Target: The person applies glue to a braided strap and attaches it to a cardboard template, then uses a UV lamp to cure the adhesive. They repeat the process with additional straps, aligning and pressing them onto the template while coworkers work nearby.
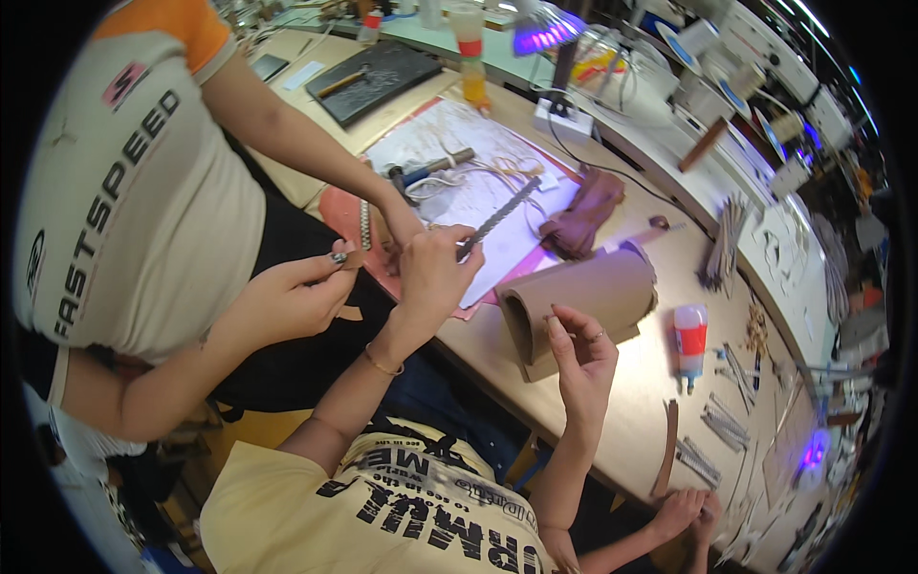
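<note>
My left hand (438, 274) is closed around one end of a grey zipper strip (509, 214), which slants up and away over white paper. My right hand (585, 366) is raised before a rolled brown sheet (585, 292), its thumb and index finger pinched together. Whatever sits between those fingertips, if anything, is too small to make out. At the left, a co-worker's hand (304, 292) pinches a small brown piece (354, 259). Their other hand (400, 225) is partly hidden behind my left hand, close to a pinkish piece with a light zipper (364, 225).
A blue-handled hammer (435, 169) and cords lie on the paper. Beyond are a black slab (375, 82), a glue bottle (471, 57) and a lamp (547, 31). To the right are a maroon leather piece (585, 212), a red-labelled bottle (690, 342), zipper strips (725, 422) and another person's hands (690, 517).
</note>
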Tool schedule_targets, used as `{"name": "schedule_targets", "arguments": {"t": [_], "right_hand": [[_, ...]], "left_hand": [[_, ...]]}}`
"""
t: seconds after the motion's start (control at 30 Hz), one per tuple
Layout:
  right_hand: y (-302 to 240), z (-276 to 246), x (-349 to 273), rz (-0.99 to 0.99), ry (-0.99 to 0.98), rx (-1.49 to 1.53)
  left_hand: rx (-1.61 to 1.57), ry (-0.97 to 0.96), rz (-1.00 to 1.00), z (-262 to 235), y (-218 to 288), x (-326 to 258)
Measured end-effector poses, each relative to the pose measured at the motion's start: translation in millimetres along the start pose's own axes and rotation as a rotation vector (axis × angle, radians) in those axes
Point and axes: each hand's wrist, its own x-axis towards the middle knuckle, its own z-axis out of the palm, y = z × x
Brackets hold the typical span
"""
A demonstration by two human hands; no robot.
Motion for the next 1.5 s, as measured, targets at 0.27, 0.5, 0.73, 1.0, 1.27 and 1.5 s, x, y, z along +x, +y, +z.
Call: {"name": "schedule_targets", "arguments": {"t": [0.27, 0.5, 0.73, 1.0, 1.27, 1.5], "right_hand": [[6.3, -14.7, 0.0, -0.001, 0.061, -0.047], [7.8, -27.7, -4.6, 0.024, 0.171, -0.007], [15.2, -33.2, -4.2, 0.022, 0.167, 0.002], [30.3, -69.2, -13.1, 0.067, 0.340, -0.135], [68.6, -107.7, -39.4, 0.060, 0.640, -0.215], [89.8, -119.5, -54.4, 0.053, 0.669, -0.170]], "left_hand": [[-0.011, -0.007, -0.057, 14.7, 4.4, 37.2], [-0.030, -0.010, -0.071, 24.2, 4.3, 56.7], [-0.082, 0.012, -0.080, 22.4, -0.5, 62.3], [0.165, 0.247, 0.120, 9.7, 0.9, 27.3], [-0.130, -0.024, 0.327, 35.9, 8.2, -87.3], [-0.234, -0.195, 0.330, 57.8, 0.9, -100.6]]}}
